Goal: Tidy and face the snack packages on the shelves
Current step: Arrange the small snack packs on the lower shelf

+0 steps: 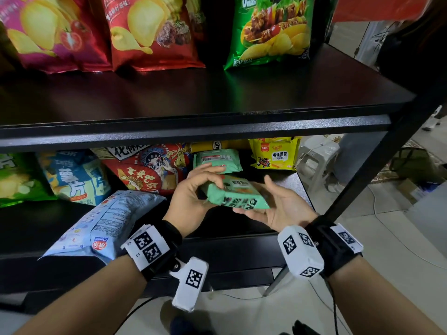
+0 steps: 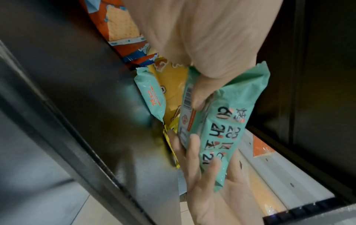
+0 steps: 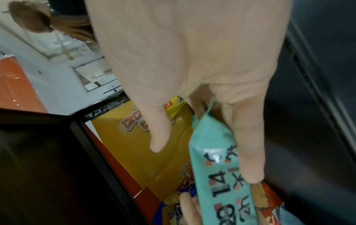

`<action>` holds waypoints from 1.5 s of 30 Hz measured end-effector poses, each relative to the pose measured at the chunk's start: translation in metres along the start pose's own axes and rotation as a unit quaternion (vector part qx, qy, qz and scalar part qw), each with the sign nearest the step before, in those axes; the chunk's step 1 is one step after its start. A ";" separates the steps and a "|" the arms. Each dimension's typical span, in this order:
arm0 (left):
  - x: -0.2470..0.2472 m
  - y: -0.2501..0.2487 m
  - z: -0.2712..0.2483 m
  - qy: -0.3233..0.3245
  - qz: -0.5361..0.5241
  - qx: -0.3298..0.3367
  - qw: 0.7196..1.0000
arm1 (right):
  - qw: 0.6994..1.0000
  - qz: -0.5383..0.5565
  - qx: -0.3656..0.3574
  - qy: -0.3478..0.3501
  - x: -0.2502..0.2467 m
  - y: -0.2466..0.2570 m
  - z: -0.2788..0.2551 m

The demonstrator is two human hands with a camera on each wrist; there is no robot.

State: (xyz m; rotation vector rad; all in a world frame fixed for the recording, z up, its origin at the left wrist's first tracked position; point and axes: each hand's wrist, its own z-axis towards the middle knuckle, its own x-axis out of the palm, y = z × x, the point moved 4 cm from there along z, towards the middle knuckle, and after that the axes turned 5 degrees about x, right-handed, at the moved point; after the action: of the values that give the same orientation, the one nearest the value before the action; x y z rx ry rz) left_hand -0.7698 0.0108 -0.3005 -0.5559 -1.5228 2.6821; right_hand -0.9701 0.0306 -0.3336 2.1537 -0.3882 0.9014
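mint-green pack (image 1: 238,195) with black lettering and small orange-red marks, white barcode panel on one face; second mint-green pack (image 1: 217,159) behind, pale label with barcode; yellow pack (image 1: 274,153) with red badge, black characters; red bag (image 1: 150,169) with opera-face drawing, yellow and blue trim; blue-white bag (image 1: 75,176) with dark blue characters; pale blue bag (image 1: 106,223) lying flat, fine print, red-blue round logo; green bag (image 1: 14,180) with yellow chips; upper shelf (image 1: 193,97) black, on it magenta bag (image 1: 55,32) with tomato, red bag with chips (image 1: 152,32), bright green bag (image 1: 271,30); wristbands (image 1: 150,245) black with white blocks carrying black square codes
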 end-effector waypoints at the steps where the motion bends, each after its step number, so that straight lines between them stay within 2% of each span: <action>1: 0.002 -0.002 -0.001 0.008 0.021 0.011 1.000 | 1.000 -0.017 -0.005 -0.006 0.002 0.000 0.001; 5: 0.001 0.006 -0.006 0.032 0.038 0.006 0.999 | 0.990 -0.101 -0.051 -0.083 0.000 -0.005 0.005; 8: -0.011 0.026 -0.007 -0.018 0.063 -0.086 0.994 | 0.969 -0.149 -0.101 -0.168 -0.012 0.000 0.002; 12: -0.022 0.061 0.005 -0.084 0.111 -0.235 0.962 | 0.930 -0.162 -0.143 -0.296 -0.032 0.021 -0.006; 14: -0.021 0.077 0.015 -0.100 0.111 -0.297 0.943 | 0.895 -0.185 -0.169 -0.370 -0.043 0.029 -0.010; 17: -0.019 0.092 0.034 -0.126 0.152 -0.349 0.916 | 0.810 -0.295 -0.181 -0.473 -0.061 0.038 -0.009; 21: -0.017 0.114 0.057 -0.130 0.132 -0.411 0.893 | 0.703 -0.457 -0.134 -0.529 -0.066 0.036 -0.010; 23: -0.016 0.123 0.064 -0.138 0.118 -0.431 0.884 | 0.669 -0.499 -0.129 -0.536 -0.062 0.034 -0.012; 25: -0.015 0.128 0.068 -0.172 0.087 -0.434 0.880 | 0.649 -0.529 -0.123 -0.532 -0.058 0.033 -0.012; 27: -0.015 0.134 0.068 -0.184 0.059 -0.443 0.876 | 0.657 -0.538 -0.114 -0.516 -0.056 0.031 -0.012; 29: -0.013 0.139 0.068 -0.169 0.055 -0.450 0.875 | 0.664 -0.541 -0.107 -0.504 -0.054 0.031 -0.011; 33: -0.013 0.132 0.066 -0.169 0.084 -0.430 0.883 | 0.648 -0.566 -0.108 -0.498 -0.047 0.033 -0.010; 35: -0.012 0.119 0.060 -0.196 0.060 -0.395 0.896 | 0.641 -0.574 -0.143 -0.489 -0.042 0.034 -0.010; 38: -0.011 0.089 0.046 -0.250 -0.020 -0.341 0.906 | 0.638 -0.574 -0.263 -0.441 -0.024 0.038 -0.010; 41: -0.016 0.064 0.039 -0.300 -0.166 -0.330 0.879 | 0.639 -0.598 -0.328 -0.356 -0.001 0.038 -0.002; 43: -0.021 0.048 0.038 -0.298 -0.230 -0.334 0.864 | 0.632 -0.619 -0.344 -0.314 0.011 0.037 0.007; 45: -0.024 0.032 0.037 -0.261 -0.233 -0.343 0.872 | 0.621 -0.631 -0.367 -0.284 0.022 0.038 0.013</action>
State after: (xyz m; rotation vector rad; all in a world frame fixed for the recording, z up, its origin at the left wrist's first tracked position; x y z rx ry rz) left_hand -0.7534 -0.0406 -0.3028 0.5630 -2.3624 1.9451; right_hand -0.9683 -0.0040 -0.3035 1.2824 0.4439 -0.6939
